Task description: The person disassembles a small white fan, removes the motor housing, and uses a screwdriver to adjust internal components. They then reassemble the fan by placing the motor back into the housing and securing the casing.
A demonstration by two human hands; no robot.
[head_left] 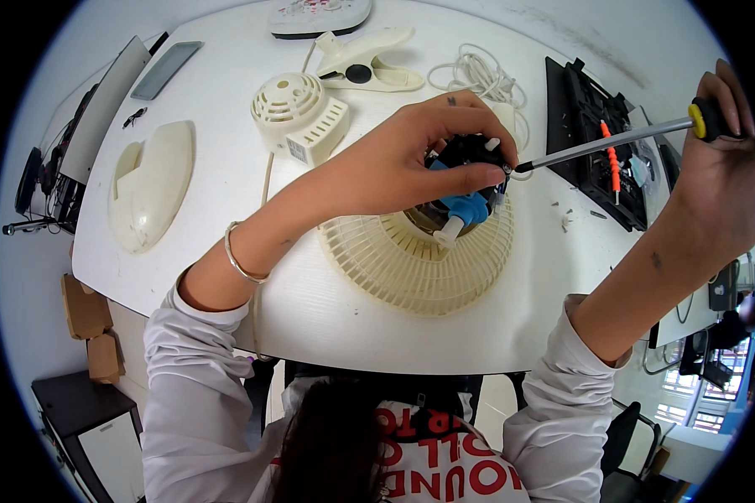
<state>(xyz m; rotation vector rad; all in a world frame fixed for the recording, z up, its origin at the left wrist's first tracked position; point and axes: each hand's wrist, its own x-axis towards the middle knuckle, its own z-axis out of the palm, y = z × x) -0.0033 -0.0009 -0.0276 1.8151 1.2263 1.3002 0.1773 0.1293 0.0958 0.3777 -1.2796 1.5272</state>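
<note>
A small fan motor (466, 205), black with a blue part and a pale shaft, sits on a cream fan grille (419, 281) lying on the table. My left hand (432, 155) reaches over the motor, its thumb and fingers closed round the motor's upper edge. In my right hand (721, 134), at the far right, is a screwdriver (612, 144) with a black and yellow handle. Its long shaft points left, and the tip meets the motor's side by my left thumb. Whether the tip sits in a screw is too small to tell.
A cream vented motor cover (300, 113), a clip base (373, 63) and a coiled cable (478, 80) lie at the back. At left rests a curved cream shell (153, 189). An open black tool case (596, 142) with an orange tool (612, 168) stands at right, near loose screws (566, 220).
</note>
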